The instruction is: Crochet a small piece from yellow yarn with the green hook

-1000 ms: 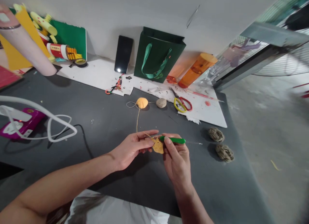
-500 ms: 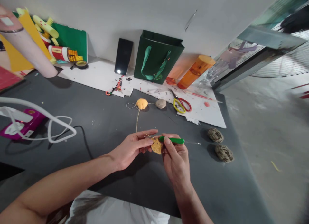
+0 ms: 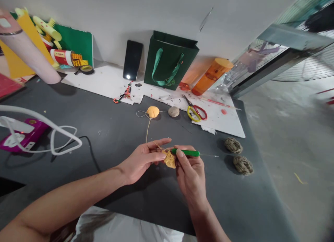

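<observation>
My left hand (image 3: 141,162) pinches the edge of a small yellow crocheted piece (image 3: 170,160), its index finger stretched out with yarn over it. In my right hand (image 3: 191,172) is a crochet hook with a green handle (image 3: 188,152); its metal far end sticks out to the right, and its other tip is hidden at the yellow piece. From my left hand a yellow strand runs up to a yellow yarn ball (image 3: 152,112) on the dark table. A small beige ball (image 3: 173,112) lies right of that ball.
Scissors (image 3: 196,112) with red and yellow handles lie on a white board (image 3: 224,123). Behind stand a phone (image 3: 133,60), a dark green bag (image 3: 171,61) and an orange cylinder (image 3: 212,76). Two grey-green yarn bundles (image 3: 242,165) sit at the right; a purple power strip (image 3: 28,134) is at the left.
The yellow piece has tilted slightly and shifted a little to the right between my fingers. Both hands keep their hold, and the green handle has barely moved.
</observation>
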{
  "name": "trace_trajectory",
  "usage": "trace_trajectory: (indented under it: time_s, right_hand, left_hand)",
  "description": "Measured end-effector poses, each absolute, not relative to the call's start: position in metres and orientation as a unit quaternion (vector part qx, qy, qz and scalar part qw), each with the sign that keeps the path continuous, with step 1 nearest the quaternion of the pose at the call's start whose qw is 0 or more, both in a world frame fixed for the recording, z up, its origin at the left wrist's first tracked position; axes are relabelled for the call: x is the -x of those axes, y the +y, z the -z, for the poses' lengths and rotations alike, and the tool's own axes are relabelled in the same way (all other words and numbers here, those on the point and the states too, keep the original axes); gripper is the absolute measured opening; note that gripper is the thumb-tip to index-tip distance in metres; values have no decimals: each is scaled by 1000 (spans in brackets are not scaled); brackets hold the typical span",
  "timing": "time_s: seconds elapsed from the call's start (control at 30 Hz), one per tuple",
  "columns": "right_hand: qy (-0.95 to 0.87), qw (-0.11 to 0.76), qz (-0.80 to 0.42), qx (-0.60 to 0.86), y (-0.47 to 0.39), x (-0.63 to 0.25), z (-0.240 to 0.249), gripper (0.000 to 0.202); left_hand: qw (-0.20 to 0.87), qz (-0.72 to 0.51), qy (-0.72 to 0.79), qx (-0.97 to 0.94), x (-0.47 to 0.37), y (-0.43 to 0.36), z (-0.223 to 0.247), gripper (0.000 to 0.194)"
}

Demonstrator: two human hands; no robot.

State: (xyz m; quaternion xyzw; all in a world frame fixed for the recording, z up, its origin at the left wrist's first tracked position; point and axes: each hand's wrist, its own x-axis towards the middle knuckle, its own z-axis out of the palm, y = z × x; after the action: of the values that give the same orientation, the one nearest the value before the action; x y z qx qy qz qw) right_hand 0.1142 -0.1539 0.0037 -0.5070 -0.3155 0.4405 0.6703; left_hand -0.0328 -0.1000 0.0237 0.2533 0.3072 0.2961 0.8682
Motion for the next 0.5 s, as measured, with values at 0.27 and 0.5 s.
trace_trajectory:
  time_s: [0.27,0.5]
  right_hand:
    - [-356,662,-446,487,-154,-114,-7,17]
    - [-366,655,-446,488,-154,-115,-7,17]
  left_hand:
    - [869,-301,301,-252,33,-102,-25,43]
    - [867,-306,302,-253,34,-100,-26,42]
